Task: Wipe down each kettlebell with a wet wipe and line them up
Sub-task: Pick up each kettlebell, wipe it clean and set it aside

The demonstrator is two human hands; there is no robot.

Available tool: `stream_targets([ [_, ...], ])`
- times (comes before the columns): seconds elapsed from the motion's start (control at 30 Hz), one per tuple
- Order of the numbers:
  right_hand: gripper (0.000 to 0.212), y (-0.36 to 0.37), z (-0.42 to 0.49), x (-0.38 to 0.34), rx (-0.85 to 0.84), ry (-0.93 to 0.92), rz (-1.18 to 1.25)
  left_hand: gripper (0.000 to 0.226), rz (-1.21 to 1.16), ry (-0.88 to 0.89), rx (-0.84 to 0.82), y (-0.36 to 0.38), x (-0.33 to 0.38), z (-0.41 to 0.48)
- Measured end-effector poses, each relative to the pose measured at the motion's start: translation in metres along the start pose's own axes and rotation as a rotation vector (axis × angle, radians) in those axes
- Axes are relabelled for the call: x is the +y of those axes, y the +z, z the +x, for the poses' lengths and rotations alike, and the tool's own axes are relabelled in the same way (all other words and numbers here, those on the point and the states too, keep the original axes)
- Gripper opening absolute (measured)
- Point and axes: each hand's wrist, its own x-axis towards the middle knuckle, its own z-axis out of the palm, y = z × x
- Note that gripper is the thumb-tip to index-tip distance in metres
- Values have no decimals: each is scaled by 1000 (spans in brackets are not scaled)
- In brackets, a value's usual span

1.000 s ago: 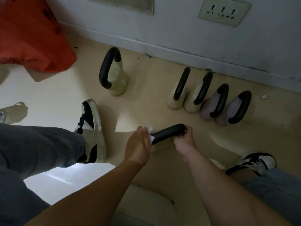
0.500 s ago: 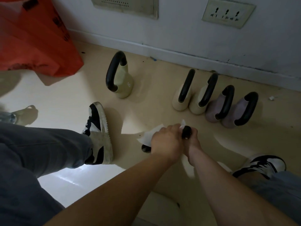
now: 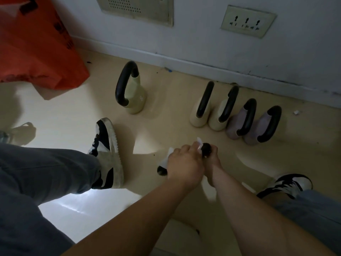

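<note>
The left hand (image 3: pixel 184 164) curls its grip round the wet wipe (image 3: pixel 164 160) on the kettlebell handle (image 3: pixel 206 149); the right hand (image 3: pixel 214 160) clasps the handle's end. The orange bag (image 3: pixel 36 45) hides its contents.

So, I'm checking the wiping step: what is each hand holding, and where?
Left hand grips the wet wipe around the kettlebell handle; right hand holds the handle's far end.

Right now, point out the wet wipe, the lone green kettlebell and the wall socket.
wet wipe (image 3: pixel 165 159): head view, its loose left flap.
lone green kettlebell (image 3: pixel 136 97): head view, its pale body.
wall socket (image 3: pixel 246 22): head view, middle of its faceplate.
</note>
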Motion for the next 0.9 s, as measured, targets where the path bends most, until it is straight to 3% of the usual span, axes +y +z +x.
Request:
stream_targets([
  [0.1,41,-1,2,3,-12,42,-21,41,-69,53,39,-3,-41,-13],
  [0.2,44,-1,6,8,-14,25,-83,48,-368,-202,22,-8,-72,-30],
  [0.3,44,4,8,7,1,9,-77,46,-340,-405,39,-6,-48,-22],
  [0.4,40,5,11,10,28,-18,-42,45,-29,-133,108,4,-10,-10],
  [0.47,37,3,12,13,22,-54,-65,52,21,22,58,5,5,-3],
  [0.57,25,3,12,12,23,-26,-60,42,51,121,5,-1,-17,3],
  [0.63,38,3,14,13,19,4,-100,32,-61,62,-16,-8,-49,-12],
  [0.77,44,7,11,13,31,-2,-90,48,-487,-321,-68,-18,-70,-35],
  [0.83,42,9,10,11,31,8,-67,47,-393,-357,-69,-16,-48,-21],
  [0.9,32,8,11,10,26,19,9,46,-155,-187,-28,-12,-23,-9],
])
